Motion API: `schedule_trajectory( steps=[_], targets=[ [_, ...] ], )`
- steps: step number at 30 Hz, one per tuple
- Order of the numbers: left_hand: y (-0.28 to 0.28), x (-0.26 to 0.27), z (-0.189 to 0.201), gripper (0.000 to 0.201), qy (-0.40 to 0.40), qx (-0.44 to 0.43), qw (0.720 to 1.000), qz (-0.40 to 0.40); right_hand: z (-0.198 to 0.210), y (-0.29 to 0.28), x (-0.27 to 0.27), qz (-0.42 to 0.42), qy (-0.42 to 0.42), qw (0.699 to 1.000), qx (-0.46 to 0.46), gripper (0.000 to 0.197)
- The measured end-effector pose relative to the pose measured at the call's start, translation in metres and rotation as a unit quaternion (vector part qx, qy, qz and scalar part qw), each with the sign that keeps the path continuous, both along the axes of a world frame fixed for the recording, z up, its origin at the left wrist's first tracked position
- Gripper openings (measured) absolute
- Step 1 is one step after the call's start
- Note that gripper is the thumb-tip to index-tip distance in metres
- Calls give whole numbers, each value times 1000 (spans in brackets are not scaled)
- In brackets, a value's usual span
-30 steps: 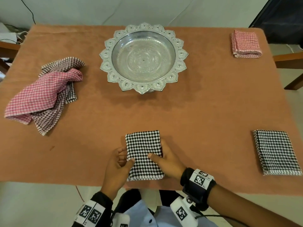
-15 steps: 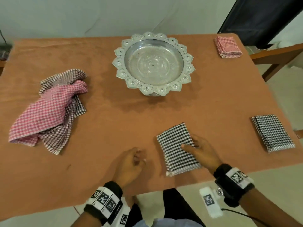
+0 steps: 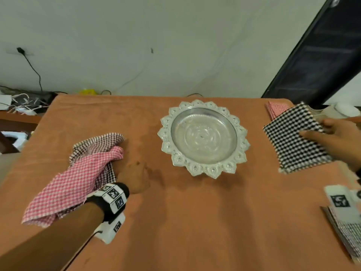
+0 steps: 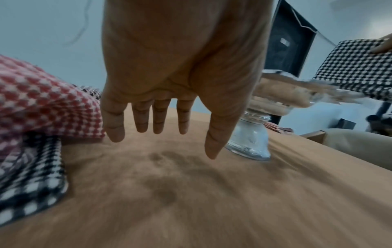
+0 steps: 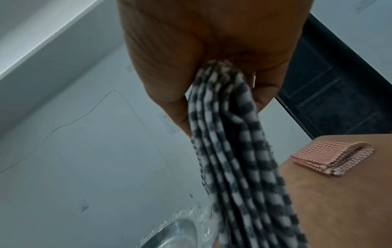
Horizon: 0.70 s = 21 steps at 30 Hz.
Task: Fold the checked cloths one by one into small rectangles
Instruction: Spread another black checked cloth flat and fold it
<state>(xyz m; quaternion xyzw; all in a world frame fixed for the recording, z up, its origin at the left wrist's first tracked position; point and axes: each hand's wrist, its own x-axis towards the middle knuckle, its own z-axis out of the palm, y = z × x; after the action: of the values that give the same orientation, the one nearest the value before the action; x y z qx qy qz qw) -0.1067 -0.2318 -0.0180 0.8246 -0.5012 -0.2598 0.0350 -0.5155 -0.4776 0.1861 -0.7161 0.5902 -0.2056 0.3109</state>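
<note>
My right hand [image 3: 320,128] pinches a folded black-and-white checked cloth [image 3: 293,141] between thumb and fingers and holds it in the air over the table's right side. The right wrist view shows its layered edge [image 5: 244,167] hanging from my right hand [image 5: 222,114]. My left hand [image 3: 136,173] hovers just above the table with fingers [image 4: 159,120] straight and empty. It is beside a crumpled red checked cloth [image 3: 78,180] lying on a dark checked cloth [image 3: 97,141].
A silver pedestal bowl [image 3: 203,137] stands mid-table between my hands. A folded red checked cloth [image 3: 275,110] lies at the far right corner, and another folded black-and-white cloth [image 3: 347,239] at the near right edge. The table [image 3: 195,222] has a brown cover.
My right hand lifted the folded black-and-white cloth off the table's near edge and carried it up toward the far right. My left hand let go and moved left to the crumpled pile.
</note>
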Motion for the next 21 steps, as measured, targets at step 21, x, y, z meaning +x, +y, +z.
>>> schedule_trajectory(
  steps=[21],
  targets=[
    [-56, 11, -33, 67, -48, -52, 994, -83, -126, -281, 272, 231, -45, 956, 177, 22]
  ],
)
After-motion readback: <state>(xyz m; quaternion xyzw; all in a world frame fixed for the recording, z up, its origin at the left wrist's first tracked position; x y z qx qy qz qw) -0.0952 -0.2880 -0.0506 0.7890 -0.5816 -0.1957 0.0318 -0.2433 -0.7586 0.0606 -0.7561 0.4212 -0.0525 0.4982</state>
